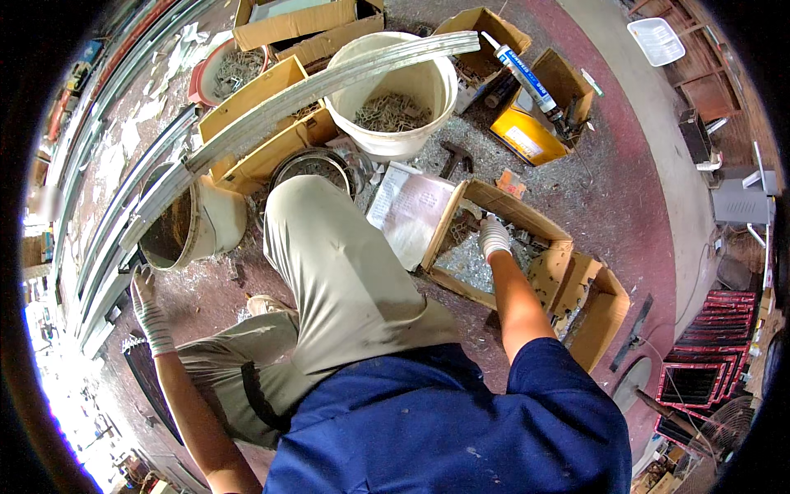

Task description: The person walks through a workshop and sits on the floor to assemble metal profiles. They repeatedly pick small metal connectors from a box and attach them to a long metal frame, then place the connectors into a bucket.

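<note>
My right hand (494,236), in a white work glove, reaches into an open cardboard box (527,203) of small shiny metal pieces (465,262). Its fingers are curled, and whatever they grip is hidden. On the left, my gloved left hand (146,295) has its fingers stretched out beside the lower end of a long silvery metal profile (288,100); I cannot tell if they touch it. The profile slants over a white bucket (350,123) holding metal pieces and a second, tilted bucket (220,221). A sheet of paper with writing (409,210) lies left of the box.
A hammer (455,160) lies beyond the paper. Farther right, a sealant tube (527,80) leans from a yellow-sided box (527,136). More long profiles (136,185) lie along the left. A second cardboard box (605,317) adjoins the first, and red-edged frames (708,350) are stacked at right.
</note>
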`<state>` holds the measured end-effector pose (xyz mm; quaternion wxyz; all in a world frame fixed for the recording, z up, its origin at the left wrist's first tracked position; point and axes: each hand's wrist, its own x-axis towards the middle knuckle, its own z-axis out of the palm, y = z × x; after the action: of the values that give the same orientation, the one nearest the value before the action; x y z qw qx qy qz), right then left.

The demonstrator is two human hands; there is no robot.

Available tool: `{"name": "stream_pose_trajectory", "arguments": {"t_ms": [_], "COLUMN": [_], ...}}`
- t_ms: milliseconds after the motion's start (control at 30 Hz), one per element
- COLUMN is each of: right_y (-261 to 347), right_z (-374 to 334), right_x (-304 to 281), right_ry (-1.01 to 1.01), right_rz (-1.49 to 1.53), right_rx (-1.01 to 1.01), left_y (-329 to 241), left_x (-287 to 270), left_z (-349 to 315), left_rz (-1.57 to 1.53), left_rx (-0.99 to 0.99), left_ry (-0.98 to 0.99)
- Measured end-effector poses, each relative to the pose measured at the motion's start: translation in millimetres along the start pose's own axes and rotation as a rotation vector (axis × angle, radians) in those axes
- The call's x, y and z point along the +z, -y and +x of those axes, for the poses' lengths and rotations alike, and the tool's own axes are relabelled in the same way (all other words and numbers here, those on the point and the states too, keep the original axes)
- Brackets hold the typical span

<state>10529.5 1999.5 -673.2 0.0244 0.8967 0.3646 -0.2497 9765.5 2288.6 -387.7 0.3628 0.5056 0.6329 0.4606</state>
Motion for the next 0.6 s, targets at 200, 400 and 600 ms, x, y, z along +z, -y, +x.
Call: {"name": "stream_pose_trajectory", "arguments": {"t_ms": [200,400,600], "right_y": [16,47,62], "right_z": [-24,-35,-32], "right_x": [0,36,35], "right_ry": [-0.017,0.084,0.243], "right_rz": [0.535,0.218,0.146], "right_rx": [0.187,0.191,0.165], "left_y": [-2,-18,-26], "left_x": [28,47,58], "left_z": [-25,-30,-34], "left_rz": [0.135,0.160,0.137], "left_rx": [0.061,0.085,0.089], "left_ry": [0.057,0.118,0.172]}}
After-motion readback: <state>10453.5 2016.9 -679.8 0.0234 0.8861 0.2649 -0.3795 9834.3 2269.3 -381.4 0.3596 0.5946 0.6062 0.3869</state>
